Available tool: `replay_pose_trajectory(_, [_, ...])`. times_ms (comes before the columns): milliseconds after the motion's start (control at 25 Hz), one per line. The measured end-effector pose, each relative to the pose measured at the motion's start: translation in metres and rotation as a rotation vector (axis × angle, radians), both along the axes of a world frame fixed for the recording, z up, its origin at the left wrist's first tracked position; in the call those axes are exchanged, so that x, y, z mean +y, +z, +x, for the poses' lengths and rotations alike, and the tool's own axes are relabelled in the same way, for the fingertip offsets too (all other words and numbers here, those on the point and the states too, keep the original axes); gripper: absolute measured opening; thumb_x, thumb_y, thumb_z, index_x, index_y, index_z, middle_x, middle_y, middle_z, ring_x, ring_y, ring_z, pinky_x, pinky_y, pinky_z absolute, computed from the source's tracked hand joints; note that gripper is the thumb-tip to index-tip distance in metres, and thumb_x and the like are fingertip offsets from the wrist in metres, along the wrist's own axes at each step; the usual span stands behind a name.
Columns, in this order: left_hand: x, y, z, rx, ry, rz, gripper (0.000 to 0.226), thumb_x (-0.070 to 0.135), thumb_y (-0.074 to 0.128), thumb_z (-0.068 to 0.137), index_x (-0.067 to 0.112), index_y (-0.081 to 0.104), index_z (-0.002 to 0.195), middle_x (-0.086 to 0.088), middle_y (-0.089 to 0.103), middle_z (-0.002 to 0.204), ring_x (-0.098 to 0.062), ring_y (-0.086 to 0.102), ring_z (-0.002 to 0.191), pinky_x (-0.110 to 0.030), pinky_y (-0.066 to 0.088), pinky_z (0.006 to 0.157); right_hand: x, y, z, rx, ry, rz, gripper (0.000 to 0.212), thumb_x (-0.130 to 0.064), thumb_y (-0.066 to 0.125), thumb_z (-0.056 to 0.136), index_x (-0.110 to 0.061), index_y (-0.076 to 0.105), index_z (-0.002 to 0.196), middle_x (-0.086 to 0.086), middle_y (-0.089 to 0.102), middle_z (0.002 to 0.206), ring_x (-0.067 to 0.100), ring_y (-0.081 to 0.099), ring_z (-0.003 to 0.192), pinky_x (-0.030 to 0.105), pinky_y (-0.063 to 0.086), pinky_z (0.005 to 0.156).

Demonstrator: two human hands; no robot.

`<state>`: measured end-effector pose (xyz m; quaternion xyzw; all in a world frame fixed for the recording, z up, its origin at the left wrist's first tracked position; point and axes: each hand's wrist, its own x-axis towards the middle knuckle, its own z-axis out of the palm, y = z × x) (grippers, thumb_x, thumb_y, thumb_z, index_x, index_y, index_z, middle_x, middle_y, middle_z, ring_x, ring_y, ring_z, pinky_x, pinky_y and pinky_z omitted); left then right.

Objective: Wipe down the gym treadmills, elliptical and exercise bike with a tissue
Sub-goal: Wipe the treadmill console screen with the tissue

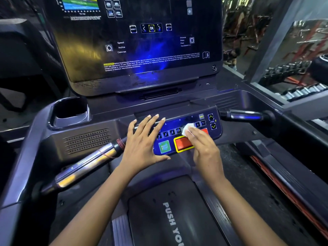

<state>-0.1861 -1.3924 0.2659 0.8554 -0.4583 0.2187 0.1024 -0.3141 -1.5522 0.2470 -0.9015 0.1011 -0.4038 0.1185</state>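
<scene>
Mostly under the gripping right hand (204,148), a white tissue (186,129) on the keypad (179,121); left hand (142,141) flat over its left end.

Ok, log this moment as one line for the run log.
step: wiping keypad | right hand: holds tissue on number keys | left hand: flat on keypad's left end | red button: partly covered

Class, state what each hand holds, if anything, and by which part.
The right hand holds a white tissue, bunched under its fingertips against the button panel. The left hand lies flat on the panel, holding nothing.
</scene>
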Motion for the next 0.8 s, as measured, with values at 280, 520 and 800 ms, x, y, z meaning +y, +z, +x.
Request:
replay_pose_trajectory(280, [0.000,-0.001,0.000,-0.007,-0.002,-0.012,0.108,0.083,0.043,0.060,0.020,0.033,0.146,-0.005,0.039,0.149,-0.022,0.036,0.135,-0.049,0.020,0.109,0.033,-0.030,-0.014,0.033,0.005,-0.007,0.055,0.010,0.036,0.073,-0.004,0.064,0.118,0.008,0.062,0.123,0.018,0.054,0.116,0.022,0.034,0.106])
replay_pose_trajectory(520, [0.000,-0.001,0.001,-0.007,0.004,0.008,0.108,0.083,0.044,0.060,0.019,0.033,0.147,-0.005,0.039,0.149,-0.024,0.038,0.134,-0.049,0.020,0.109,-0.004,-0.025,-0.019,0.052,-0.201,0.062,0.063,0.016,0.036,0.064,-0.002,0.063,0.119,0.010,0.062,0.122,0.027,0.059,0.112,0.026,0.032,0.105])
replay_pose_trajectory(800, [0.000,-0.001,0.000,-0.008,0.005,0.018,0.109,0.083,0.047,0.058,0.018,0.037,0.145,-0.005,0.041,0.148,-0.024,0.041,0.132,-0.049,0.021,0.108,0.014,-0.031,-0.013,0.028,-0.058,0.026,0.061,0.021,0.044,0.067,-0.003,0.062,0.121,0.008,0.061,0.125,0.018,0.051,0.119,0.021,0.032,0.107])
